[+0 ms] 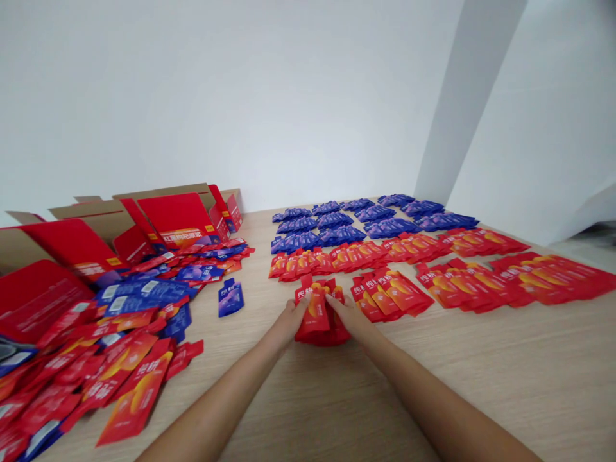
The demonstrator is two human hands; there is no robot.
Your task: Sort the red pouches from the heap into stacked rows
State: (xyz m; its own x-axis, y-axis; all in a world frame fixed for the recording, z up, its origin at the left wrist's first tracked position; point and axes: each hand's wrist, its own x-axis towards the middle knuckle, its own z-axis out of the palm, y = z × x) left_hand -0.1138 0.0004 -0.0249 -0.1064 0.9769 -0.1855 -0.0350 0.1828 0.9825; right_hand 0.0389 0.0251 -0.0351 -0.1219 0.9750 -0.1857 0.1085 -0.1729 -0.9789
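Both of my hands reach out to a small stack of red sachets [318,311] lying on the wooden table [505,378]. My left hand [290,323] grips the stack's left side with closed fingers. My right hand [347,319] presses on its right side, fingers curled over the packets. The stack lies at the near left end of several rows of fanned red sachets [481,269]. Behind those rows lie rows of blue sachets [366,221].
A loose heap of red and blue sachets [110,346] covers the table's left side, and a single blue sachet [231,298] lies apart. Open red-printed cardboard boxes [144,224] stand at the back left. White walls close the back and right.
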